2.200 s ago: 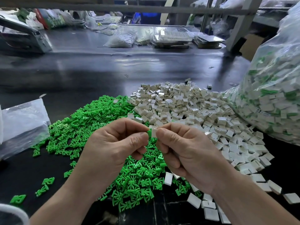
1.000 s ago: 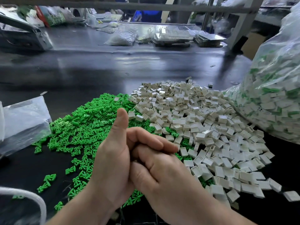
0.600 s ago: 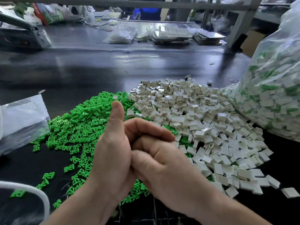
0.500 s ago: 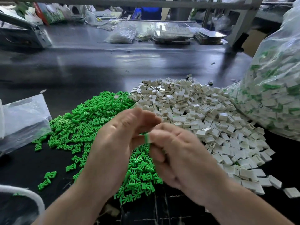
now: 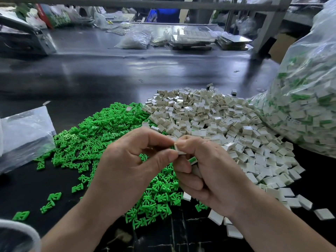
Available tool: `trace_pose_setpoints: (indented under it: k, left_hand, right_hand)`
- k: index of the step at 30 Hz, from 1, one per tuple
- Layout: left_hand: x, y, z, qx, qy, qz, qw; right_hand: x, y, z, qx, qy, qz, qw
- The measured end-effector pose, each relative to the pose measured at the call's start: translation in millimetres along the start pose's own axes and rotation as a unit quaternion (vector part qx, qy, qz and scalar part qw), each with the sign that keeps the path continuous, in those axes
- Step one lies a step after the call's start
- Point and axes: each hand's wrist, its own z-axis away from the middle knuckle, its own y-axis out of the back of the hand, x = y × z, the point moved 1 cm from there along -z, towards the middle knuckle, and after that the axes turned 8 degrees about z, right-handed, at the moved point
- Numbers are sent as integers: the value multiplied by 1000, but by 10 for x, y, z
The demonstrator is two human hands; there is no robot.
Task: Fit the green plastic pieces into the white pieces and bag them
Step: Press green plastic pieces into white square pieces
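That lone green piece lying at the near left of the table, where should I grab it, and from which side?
Probably from straight above: the green piece lies flat on the table, apart from the green pile, with bare table all round it. Pinch across its two opposite outer edges.

Well beyond the fingers (image 5: 156, 138), a glossy black worktable (image 5: 127, 75) mirrors pale light. Farther off, a grey metal crossbar (image 5: 163, 4) spans the top; up and right of them stands a grey post (image 5: 264, 30).
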Motion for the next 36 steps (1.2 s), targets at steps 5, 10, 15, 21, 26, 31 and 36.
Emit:
trace_pose_setpoints:
  k: [5,10,15,21,26,31,36]
  left_hand:
    - [-75,53,-10,-43,54,-88,994]
    - [-222,74,-14,-127,81,-375,915]
    - [-276,25,27,-180,79,-438,877]
    - [-290,-2,16,-186,87,-439,874]
    - [-334,-49,2,-176,95,-400,895]
    - [-334,-71,8,-166,77,-374,909]
    - [-342,-90,-9,-153,51,-361,919]
  right_hand:
    - [-110,179,-17,-95,69,-186,975]
    - [-264,395,1,43,58,-33,997]
    - [-292,422,124,141,11,595,792]
    - [-340,467,97,145,-114,764,618]
    - [-167,374,-65,116,-91,800,581]
    - [-104,338,-89,93,-56,807,580]
    - [-61,298,-83,98,-16,814,573]
